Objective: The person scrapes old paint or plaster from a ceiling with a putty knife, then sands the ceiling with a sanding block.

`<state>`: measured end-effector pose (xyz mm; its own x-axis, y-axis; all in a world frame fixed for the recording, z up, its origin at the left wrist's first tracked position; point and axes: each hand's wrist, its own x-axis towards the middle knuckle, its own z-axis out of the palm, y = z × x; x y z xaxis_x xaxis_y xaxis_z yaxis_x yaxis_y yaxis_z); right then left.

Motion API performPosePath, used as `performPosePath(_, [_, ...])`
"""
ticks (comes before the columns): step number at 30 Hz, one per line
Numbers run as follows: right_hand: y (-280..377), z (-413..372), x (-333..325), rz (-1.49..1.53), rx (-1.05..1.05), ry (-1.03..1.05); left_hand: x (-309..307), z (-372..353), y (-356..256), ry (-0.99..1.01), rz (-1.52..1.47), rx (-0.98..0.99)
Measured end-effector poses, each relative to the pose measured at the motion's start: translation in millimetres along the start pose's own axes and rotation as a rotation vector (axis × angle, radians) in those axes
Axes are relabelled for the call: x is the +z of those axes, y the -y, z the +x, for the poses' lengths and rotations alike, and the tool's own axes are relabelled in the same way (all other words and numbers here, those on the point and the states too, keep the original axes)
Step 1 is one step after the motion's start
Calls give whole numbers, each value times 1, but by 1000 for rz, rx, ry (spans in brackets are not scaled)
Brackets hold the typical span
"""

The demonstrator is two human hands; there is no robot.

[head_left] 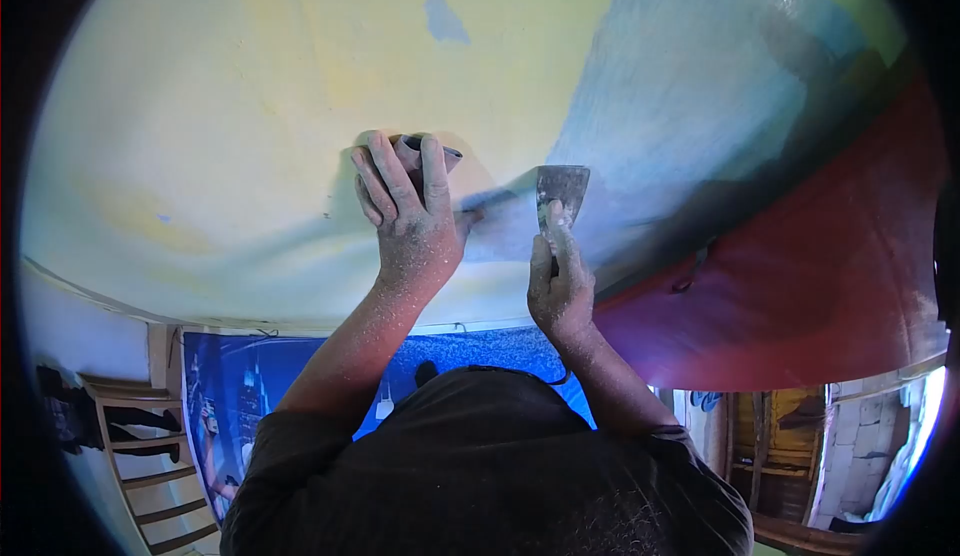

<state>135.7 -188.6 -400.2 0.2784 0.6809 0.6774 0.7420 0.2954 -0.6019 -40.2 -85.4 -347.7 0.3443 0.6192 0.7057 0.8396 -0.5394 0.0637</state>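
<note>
My left hand (412, 221), dusted with pale powder, presses a folded, dark piece of sandpaper (411, 149) against the painted wall (300, 66). Its fingers spread over the sandpaper, which curls up between them. To the right, my right hand (562, 291) is wrapped around the handle of a putty knife (563, 182). The wide, stained blade points up, close to where the pale yellow paint meets a light blue area (690, 96). Fine dust also speckles both forearms.
A dark red sheet (800, 266) hangs at the right. Behind me are a blue city-picture panel (240, 371), a wooden ladder (150, 471) with dark clothing on it at the left, and a wooden shelf-like frame (780, 431) at the right.
</note>
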Motion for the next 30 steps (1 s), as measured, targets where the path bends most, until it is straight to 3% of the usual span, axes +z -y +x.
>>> performPosePath(15, [-5, 2, 4, 34, -46, -45, 0, 1, -1, -41, -37, -12])
performPosePath(18, [5, 8, -3, 35, 63, 4, -1, -3, -2, -53, -33, -3])
performPosePath(21, [-3, 5, 2, 3, 1, -46, -2, 2, -3, -26, -21, -7])
performPosePath(24, [-5, -3, 2, 12, 66, 17, -2, 3, -2, 16, 4, -3])
performPosePath(27, [-3, 9, 4, -2, -76, -99, -2, -2, -2, -3, -15, -6])
performPosePath(30, [4, 10, -2, 29, 44, -12, -2, 0, -3, -26, -49, -22])
